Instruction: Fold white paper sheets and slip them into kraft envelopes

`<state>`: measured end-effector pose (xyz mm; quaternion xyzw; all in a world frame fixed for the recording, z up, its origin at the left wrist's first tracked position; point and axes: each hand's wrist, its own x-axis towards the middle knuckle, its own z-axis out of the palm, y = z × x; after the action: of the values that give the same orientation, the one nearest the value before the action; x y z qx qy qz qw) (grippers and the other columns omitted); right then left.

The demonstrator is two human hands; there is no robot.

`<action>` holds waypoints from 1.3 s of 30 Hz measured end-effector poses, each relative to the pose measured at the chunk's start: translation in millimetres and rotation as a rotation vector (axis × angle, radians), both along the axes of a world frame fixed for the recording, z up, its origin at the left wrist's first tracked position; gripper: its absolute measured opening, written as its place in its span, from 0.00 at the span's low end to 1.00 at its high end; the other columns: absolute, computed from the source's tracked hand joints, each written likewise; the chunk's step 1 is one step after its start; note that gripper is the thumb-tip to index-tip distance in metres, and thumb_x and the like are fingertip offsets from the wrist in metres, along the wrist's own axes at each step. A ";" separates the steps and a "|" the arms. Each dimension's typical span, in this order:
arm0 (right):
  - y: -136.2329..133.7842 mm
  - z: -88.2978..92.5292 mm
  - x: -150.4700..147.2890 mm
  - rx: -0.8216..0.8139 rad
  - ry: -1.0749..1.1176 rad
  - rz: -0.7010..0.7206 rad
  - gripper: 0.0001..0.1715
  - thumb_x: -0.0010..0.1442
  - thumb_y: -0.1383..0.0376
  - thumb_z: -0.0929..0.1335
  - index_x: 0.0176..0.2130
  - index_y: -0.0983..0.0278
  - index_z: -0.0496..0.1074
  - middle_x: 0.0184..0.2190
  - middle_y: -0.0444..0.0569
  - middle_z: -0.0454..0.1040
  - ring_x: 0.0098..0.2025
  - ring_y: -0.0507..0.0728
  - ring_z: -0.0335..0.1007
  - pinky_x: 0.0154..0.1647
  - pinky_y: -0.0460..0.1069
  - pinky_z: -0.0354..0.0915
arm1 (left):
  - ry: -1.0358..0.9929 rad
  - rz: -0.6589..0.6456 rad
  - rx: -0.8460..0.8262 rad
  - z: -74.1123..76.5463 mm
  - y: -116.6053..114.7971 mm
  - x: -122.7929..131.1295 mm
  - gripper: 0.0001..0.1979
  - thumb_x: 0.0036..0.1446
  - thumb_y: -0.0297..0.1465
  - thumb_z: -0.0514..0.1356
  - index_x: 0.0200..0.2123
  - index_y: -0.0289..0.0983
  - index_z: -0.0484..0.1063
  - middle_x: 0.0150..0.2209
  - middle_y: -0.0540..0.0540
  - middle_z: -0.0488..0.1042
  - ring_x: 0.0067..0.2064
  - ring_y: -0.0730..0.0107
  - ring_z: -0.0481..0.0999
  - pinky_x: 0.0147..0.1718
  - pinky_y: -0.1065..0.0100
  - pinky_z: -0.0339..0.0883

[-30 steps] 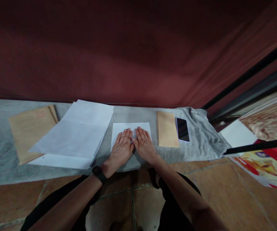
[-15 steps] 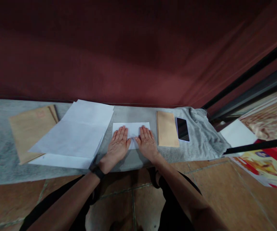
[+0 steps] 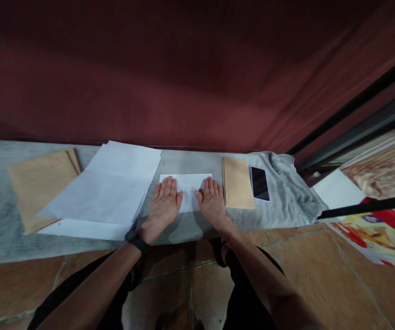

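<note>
A small white sheet of paper (image 3: 188, 188), apparently folded, lies flat on the grey cloth right in front of me. My left hand (image 3: 165, 201) rests palm down on its left part, fingers stretched out. On its right part lies my right hand (image 3: 211, 199), also flat with the fingers extended. Between the two thumbs a strip of the paper shows; the rest of its sides is hidden under the hands. Just right of my right hand is a small stack of brown envelopes (image 3: 238, 183). To the left of my left hand lie several large white sheets (image 3: 111, 181).
Larger brown envelopes (image 3: 42, 185) stick out under the white sheets. A phone (image 3: 260, 183) lies beside the envelope stack. The grey cloth (image 3: 283, 201) covers a narrow bench against a dark red wall (image 3: 183, 114). At right stand a black metal frame (image 3: 372, 206) and a colourful box (image 3: 383, 233).
Both hands have slid outward over the white paper, the left hand to the left and the right hand slightly right. More of the paper's middle shows between them.
</note>
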<state>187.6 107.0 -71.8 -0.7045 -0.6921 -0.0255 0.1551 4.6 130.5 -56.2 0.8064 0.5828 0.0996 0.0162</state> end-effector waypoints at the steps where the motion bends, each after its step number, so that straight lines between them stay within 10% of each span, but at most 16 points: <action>1: 0.6 0.5 -0.7 0.004 0.005 -0.001 0.38 0.76 0.53 0.57 0.70 0.79 0.59 0.71 0.70 0.58 0.74 0.70 0.54 0.74 0.66 0.52 | -0.006 0.001 0.001 -0.1 0.2 0.4 0.32 0.72 0.37 0.42 0.70 0.21 0.58 0.72 0.27 0.57 0.75 0.50 0.53 0.73 0.49 0.47; 12: 6.5 15.6 -31.5 -0.102 0.141 0.248 0.34 0.78 0.55 0.53 0.73 0.70 0.56 0.75 0.55 0.54 0.77 0.60 0.46 0.77 0.59 0.48 | -0.081 -0.177 -0.050 -6.2 1.2 14.2 0.31 0.68 0.28 0.42 0.73 0.26 0.53 0.74 0.33 0.56 0.77 0.57 0.49 0.74 0.51 0.44; 39: 16.4 6.7 -24.0 -0.065 0.089 0.161 0.35 0.78 0.53 0.53 0.72 0.71 0.59 0.73 0.58 0.58 0.75 0.64 0.53 0.76 0.61 0.49 | -0.029 -0.073 -0.014 -2.7 14.5 5.4 0.31 0.71 0.33 0.42 0.71 0.24 0.56 0.74 0.32 0.54 0.76 0.56 0.49 0.74 0.52 0.44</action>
<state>163.6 123.4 -65.1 -0.6517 -0.7393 0.0406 0.1644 10.1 145.0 -58.9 0.8256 0.5531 0.1065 0.0339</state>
